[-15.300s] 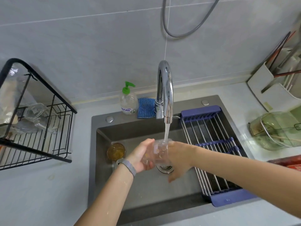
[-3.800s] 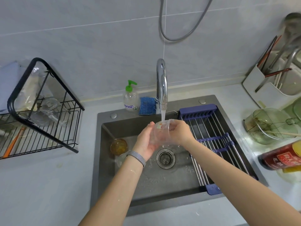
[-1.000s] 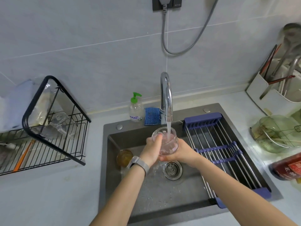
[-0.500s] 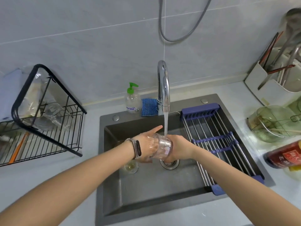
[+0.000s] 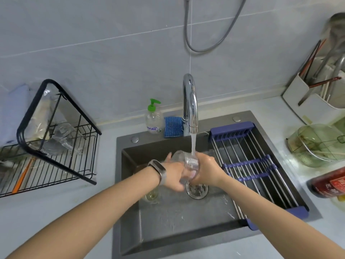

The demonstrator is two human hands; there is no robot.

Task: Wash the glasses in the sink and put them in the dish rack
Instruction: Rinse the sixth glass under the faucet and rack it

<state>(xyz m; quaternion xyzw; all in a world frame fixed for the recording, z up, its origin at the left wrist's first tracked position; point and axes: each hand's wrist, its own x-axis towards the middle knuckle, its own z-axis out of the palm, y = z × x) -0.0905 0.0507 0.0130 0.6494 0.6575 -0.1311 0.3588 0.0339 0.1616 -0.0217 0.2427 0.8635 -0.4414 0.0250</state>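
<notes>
Sink [image 5: 186,238], dark, set in the worktop [image 5: 46,221].

Second glass [image 5: 152,196], yellowish, on the sink floor near the left wall, partly behind the left forearm: judged unwashed.

Held glass [image 5: 188,163], clear, over the drain [image 5: 197,188] under the tap [image 5: 190,101] stream. Lies on its side, long axis roughly left-right; mouth appears to face left, not certain.

Left hand [image 5: 174,173]: fingers against the glass, curl unclear. Right hand [image 5: 205,170]: fingers wrapped round the glass.

Dish rack [image 5: 56,146], far left on the worktop, well apart: clear glassware already inside. Rinsing in hand; racking left.
</notes>
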